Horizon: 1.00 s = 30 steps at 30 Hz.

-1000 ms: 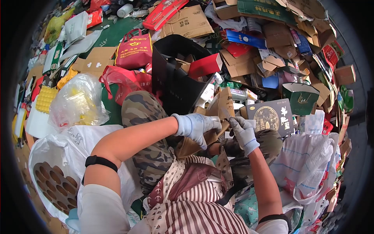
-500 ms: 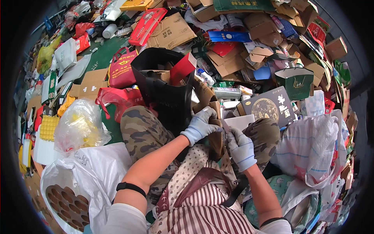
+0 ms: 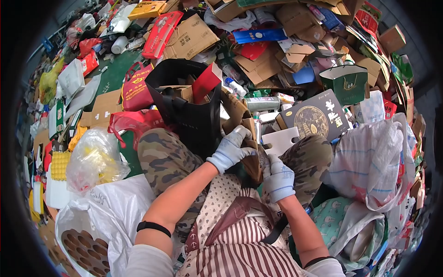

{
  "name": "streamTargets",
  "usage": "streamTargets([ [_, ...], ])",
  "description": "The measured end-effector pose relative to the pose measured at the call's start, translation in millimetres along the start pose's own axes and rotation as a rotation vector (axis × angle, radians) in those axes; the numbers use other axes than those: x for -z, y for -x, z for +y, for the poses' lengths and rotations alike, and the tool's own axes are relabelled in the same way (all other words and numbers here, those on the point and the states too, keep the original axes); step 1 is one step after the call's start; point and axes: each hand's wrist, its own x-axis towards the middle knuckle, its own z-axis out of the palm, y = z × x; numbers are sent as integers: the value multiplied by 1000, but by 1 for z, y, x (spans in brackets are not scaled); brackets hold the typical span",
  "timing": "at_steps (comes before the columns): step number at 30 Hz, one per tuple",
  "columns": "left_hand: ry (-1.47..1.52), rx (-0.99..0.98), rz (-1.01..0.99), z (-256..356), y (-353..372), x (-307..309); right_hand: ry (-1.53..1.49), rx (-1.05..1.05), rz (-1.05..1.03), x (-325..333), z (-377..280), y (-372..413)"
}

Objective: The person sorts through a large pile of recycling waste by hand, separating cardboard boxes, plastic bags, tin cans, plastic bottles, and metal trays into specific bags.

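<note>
My left hand [image 3: 232,150], in a pale grey-blue knit glove, grips the near side of a brown cardboard box [image 3: 252,169] held upright between my knees. My right hand [image 3: 278,178], gloved alike, is closed at the box's right side. A thin dark piece shows at its fingertips, too small and blurred to name. Just beyond my left hand a large black bag [image 3: 189,122] stands with its mouth gaping, holding cardboard and a red box [image 3: 206,83]. To the right of the cardboard lies a white card piece [image 3: 280,141], close to my right knee.
A black box with gold print [image 3: 314,120] and a green paper bag [image 3: 344,85] lie ahead on the right. White woven sacks [image 3: 364,161] stand on my right. A clear plastic bag [image 3: 94,157] and a white sack [image 3: 122,198] are at left. Mixed cardboard and packaging surround me.
My right hand has moved slightly down and left, and the thin dark piece at its fingers shows less. My left hand keeps its grip, slightly lower. The whole view has shifted a little.
</note>
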Motion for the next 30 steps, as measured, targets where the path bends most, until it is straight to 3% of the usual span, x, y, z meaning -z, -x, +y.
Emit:
streamTargets([
  [7, -5, -16, 21, 1, -6, -6, -16, 34, 45, 3, -5, 3],
  [23, -81, -10, 33, 9, -2, -6, 383, -127, -218, -1, -21, -14],
  [30, -74, -78, 31, 2, -7, -8, 372, -143, -272, 14, -2, -44],
])
